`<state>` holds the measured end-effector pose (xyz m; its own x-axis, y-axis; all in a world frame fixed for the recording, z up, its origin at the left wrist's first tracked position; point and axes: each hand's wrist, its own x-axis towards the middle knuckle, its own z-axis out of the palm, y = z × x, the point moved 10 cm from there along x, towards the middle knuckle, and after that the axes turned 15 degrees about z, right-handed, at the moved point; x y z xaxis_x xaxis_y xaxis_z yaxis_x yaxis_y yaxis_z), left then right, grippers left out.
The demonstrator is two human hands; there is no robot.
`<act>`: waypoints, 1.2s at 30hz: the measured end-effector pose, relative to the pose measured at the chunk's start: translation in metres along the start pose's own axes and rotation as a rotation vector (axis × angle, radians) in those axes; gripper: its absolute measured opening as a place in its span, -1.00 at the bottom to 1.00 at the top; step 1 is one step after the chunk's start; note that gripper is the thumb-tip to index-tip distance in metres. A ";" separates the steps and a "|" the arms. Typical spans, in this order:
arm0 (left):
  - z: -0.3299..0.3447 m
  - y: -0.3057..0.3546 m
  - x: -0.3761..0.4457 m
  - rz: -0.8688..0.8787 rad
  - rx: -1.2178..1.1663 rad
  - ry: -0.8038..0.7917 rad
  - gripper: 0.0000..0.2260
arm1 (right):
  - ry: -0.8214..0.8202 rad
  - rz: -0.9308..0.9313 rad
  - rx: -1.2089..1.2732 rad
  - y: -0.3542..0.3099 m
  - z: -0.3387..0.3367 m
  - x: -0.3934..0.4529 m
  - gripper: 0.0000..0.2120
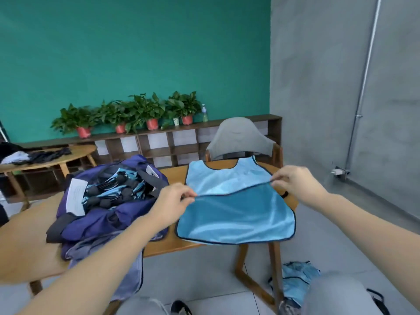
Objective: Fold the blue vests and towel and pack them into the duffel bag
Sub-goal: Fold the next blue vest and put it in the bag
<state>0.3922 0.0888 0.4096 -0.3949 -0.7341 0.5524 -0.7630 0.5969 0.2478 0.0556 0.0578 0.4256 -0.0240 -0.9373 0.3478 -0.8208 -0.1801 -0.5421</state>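
On table, 1 vest (236, 214), 2 hands pinching

A wooden table (179, 243) carries a purple duffel bag (106, 214) on its left part and a light blue vest (236, 214) spread flat on its right part, the vest's lower hem hanging just over the near edge. The grey tiled floor (200, 276) beneath bears a crumpled heap of blue fabric (297, 280) beside the table's right leg.
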 end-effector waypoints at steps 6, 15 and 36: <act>0.081 -0.016 -0.069 0.064 0.033 -0.211 -0.88 | -0.317 0.036 -0.212 0.055 0.085 -0.062 -0.69; 0.134 -0.052 -0.028 -0.156 -0.100 -0.328 -0.52 | -0.405 0.129 -0.146 0.061 0.140 -0.025 -0.39; 0.154 -0.094 0.021 -0.191 -0.192 -0.019 -0.66 | -0.299 -0.030 -0.235 0.060 0.179 0.068 -0.28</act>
<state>0.3761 -0.0328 0.2754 -0.2641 -0.8443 0.4662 -0.7144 0.4960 0.4935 0.1063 -0.0702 0.2797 0.1413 -0.9845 0.1040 -0.9278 -0.1684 -0.3328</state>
